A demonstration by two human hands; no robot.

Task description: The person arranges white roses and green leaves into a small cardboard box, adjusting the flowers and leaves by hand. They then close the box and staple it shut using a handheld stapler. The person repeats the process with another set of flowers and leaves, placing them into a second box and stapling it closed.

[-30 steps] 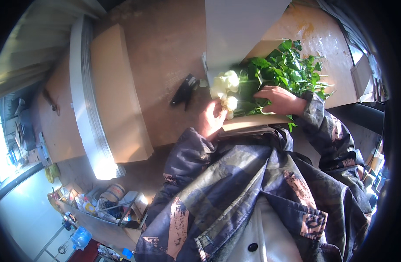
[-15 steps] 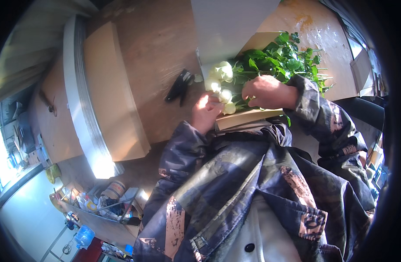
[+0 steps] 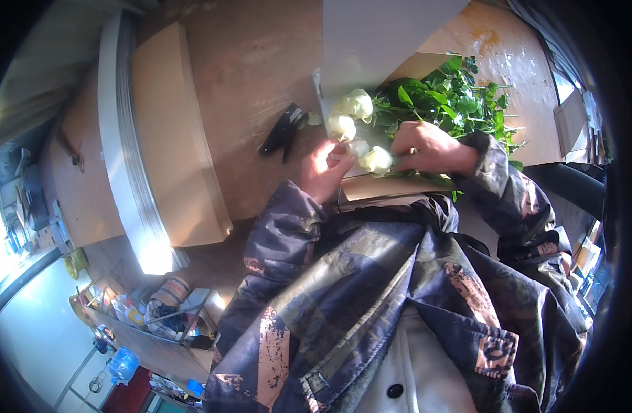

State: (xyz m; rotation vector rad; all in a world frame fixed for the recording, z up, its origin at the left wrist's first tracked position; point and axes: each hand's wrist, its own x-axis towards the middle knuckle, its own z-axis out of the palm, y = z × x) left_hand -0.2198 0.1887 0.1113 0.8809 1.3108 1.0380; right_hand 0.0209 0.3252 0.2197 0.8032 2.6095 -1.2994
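Note:
Several white roses [image 3: 356,104] lie in a row, blooms to the left, on cardboard in front of me. Their leafy green stems [image 3: 460,96] stretch away to the right. My left hand [image 3: 322,171] is closed at the bloom edges, its thumb and fingertips pinching the pale petals of a rose. With fingers curled, my right hand [image 3: 428,148] grips the stem just behind the nearest white rose [image 3: 376,160]; its palm hides most of that stem. To the left of the blooms lies a black stapler-like tool [image 3: 283,129], touched by neither hand.
A grey-white sheet [image 3: 391,41] stands up behind the blooms, and a cardboard edge [image 3: 391,186] runs along my front. Stacked brown cardboard [image 3: 175,144] and white sheets [image 3: 126,151] lie on the wooden table [image 3: 254,55] at left. A cluttered bin [image 3: 157,337] sits below the table.
The nearest rose has shifted a little right and up, with my right hand now at its stem. My left hand has moved slightly, its fingers closing at the petals.

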